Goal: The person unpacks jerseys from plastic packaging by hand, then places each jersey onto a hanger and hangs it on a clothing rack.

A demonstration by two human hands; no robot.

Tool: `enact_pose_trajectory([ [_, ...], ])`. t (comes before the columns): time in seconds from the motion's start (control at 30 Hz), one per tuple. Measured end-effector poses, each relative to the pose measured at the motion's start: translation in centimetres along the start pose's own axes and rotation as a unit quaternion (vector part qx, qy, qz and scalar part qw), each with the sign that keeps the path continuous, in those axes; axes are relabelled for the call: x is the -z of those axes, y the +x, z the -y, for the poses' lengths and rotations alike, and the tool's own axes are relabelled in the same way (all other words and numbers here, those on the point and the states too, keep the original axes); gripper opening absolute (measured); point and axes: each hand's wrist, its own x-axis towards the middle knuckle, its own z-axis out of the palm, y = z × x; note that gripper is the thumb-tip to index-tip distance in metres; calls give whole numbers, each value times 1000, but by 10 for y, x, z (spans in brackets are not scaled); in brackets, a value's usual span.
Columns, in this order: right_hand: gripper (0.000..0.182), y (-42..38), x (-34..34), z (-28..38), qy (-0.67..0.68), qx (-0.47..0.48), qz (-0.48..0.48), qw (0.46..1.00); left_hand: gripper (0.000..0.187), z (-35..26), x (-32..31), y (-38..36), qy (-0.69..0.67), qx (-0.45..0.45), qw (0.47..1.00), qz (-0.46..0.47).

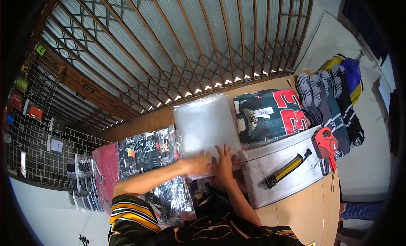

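Working at the near end of the clear plastic packaging (pixel 205 123) on the table (pixel 292 208), I spread my right hand (pixel 223 166)'s fingers, released, over the film; my left hand (pixel 198 164) blurs beside it, grip impossible to tell. Slick film likely calls for light, flat contact. Its long axis points away from the body, far end leaning slightly left, between bagged garments (pixel 146 150) and a bagged jersey (pixel 270 114).

One camera sits on the person's head, looking forward and down at the cardboard-brown bench (pixel 292 203) quite close.
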Motion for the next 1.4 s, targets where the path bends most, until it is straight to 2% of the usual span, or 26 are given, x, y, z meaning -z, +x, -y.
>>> enact_pose_trajectory([
  [0.07, 54, -2, 4, -6, 32, 5, 13, 999, 94, -13, -33, -12, 82, -40, 992, 85],
  [0.13, 56, -7, 9, -4, 64, 11, 29, 997, 96, -13, -61, -8, 127, -27, 986, 104],
  [0.2, 58, -13, 14, 1, -13, 35, 2, 999, 97, -10, -80, 0, 199, -4, 974, 108],
  [0.23, 58, -17, 15, 2, -14, 38, 2, 999, 97, -5, -87, 6, 198, -4, 975, 105],
  [0.3, 60, -26, 16, 3, -127, 51, -35, 990, 102, -3, -89, 9, 152, 34, 978, 140],
  [0.43, 64, -39, 10, -9, -63, 16, -43, 997, 113, -7, -75, -3, 87, 32, 986, 140],
  [0.5, 68, -39, 14, -6, -12, -87, 37, 995, 119, 11, -91, 18, 75, 17, 986, 150],
  [0.63, 73, -42, 12, -11, -121, -94, 3, 988, 119, 18, -96, 28, 90, 18, 986, 142],
  [0.7, 70, -52, 13, -12, -221, -32, -64, 973, 116, 15, -91, 22, 90, 15, 990, 104],
  [0.73, 70, -56, 13, -17, -222, -32, -71, 972, 116, 13, -90, 17, 96, 11, 990, 100],
  [0.8, 64, -67, 19, -28, -177, 61, -102, 977, 105, 8, -89, 3, 71, -10, 997, -6],
  [0.83, 64, -76, 26, -26, -180, 58, -111, 976, 105, -1, -91, -7, 78, -17, 997, -9],
  [0.9, 58, -100, 38, -21, -61, 58, -73, 994, 91, -25, -102, -39, 96, -84, 973, -193],
  [0.93, 56, -114, 45, -16, -65, 51, -68, 994, 86, -52, -81, -87, -3, -139, 979, -151],
  [1.03, 44, -160, 56, -10, 11, -28, -38, 999, 77, -84, -107, -145, -64, -275, 937, -204],
  [1.07, 38, -179, 55, -9, -17, 5, -63, 998, 74, -88, -129, -150, -76, -330, 910, -240],
  [1.1, 39, -196, 49, -21, -34, -5, -31, 999, 71, -91, -153, -155, -88, -384, 878, -273],
  [1.13, 41, -218, 49, -14, -8, -18, -33, 999, 68, -102, -168, -175, -108, -379, 877, -275],
  [1.17, 43, -238, 49, -6, 18, -30, -37, 999, 65, -112, -189, -191, -121, -392, 856, -315],
  [1.23, 44, -278, 31, -14, -1, -78, -41, 996, 62, -132, -226, -225, -116, -380, 856, -330],
  [1.3, 42, -323, 18, -13, -68, -62, -67, 994, 60, -152, -265, -255, -130, -430, 803, -393],
  [1.33, 39, -334, 10, -14, 8, -135, -30, 990, 59, -159, -279, -273, -158, -459, 791, -372],
  [1.37, 39, -352, 4, -15, 19, -136, -37, 990, 57, -161, -289, -289, -164, -469, 808, -316],
  [1.4, 40, -367, -1, -16, 19, -145, -43, 988, 56, -161, -304, -292, -158, -476, 799, -333],
])
